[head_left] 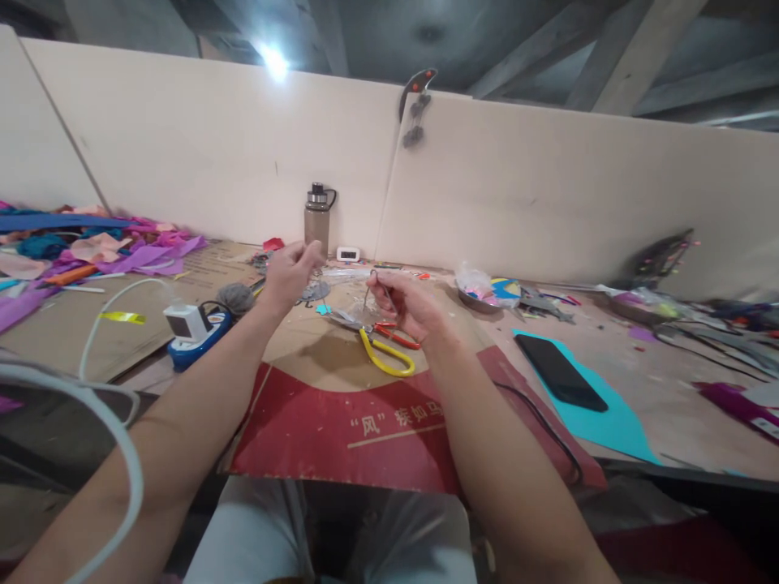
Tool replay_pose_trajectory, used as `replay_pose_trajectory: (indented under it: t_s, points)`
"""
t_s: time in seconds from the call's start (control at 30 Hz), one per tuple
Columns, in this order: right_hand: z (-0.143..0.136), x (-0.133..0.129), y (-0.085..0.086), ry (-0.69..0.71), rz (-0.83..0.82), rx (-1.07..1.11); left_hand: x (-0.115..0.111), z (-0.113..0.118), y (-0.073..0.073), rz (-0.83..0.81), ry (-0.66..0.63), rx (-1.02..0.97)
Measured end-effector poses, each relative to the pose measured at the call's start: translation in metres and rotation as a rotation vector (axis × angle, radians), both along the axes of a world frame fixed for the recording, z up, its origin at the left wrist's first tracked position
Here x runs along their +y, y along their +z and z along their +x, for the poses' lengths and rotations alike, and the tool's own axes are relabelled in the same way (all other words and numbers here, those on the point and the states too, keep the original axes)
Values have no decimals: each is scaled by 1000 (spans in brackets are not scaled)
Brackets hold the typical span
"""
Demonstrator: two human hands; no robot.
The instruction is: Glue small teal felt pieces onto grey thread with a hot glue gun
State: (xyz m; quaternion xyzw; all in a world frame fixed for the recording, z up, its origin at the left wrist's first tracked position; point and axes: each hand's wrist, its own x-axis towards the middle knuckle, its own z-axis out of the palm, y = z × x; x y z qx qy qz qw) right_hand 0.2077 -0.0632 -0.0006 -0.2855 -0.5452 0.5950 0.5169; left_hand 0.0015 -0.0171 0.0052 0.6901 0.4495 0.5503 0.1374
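Observation:
My left hand [295, 272] is raised over the work area, its fingers pinched together; whatever they hold, if anything, is too small to make out. To its right, my right hand [405, 300] is closed with thumb and forefinger together. A thin dark strand [365, 296] hangs from those fingertips; I cannot tell whether it is wire or thread. Just below my right hand, scissors [389, 362] with one yellow and one red handle lie on a red and tan cardboard sheet [304, 430]. Small clear and grey scraps are between the hands, with a turquoise bit [323, 309] among them.
A brown bottle [317, 223] and a small white digital display [348, 255] stand by the partition. At left are a blue power strip [198, 341], grey yarn [235, 298] and coloured scraps [103, 243]. At right, a phone [560, 371] lies on turquoise sheet [626, 438], near a filled bowl [478, 304].

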Motion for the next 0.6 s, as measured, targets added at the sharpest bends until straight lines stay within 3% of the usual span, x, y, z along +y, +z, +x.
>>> replay_pose_trajectory:
  t_s: [0.1,0.2,0.33,0.43,0.6]
  points:
    - [-6,1,-4,-3,8,-64,-15,16,1,-257,-501,-29]
    - [-8,2,-7,5,-17,-104,-24,23,1,-365,-704,27]
    - [-8,3,-9,-45,-34,-174,-23,23,-1,-333,-621,177]
    - [-8,4,-10,-120,-26,-214,-13,21,-5,-331,-521,109]
    - [-3,4,-5,-205,-48,-146,14,3,-11,-274,-24,-170]
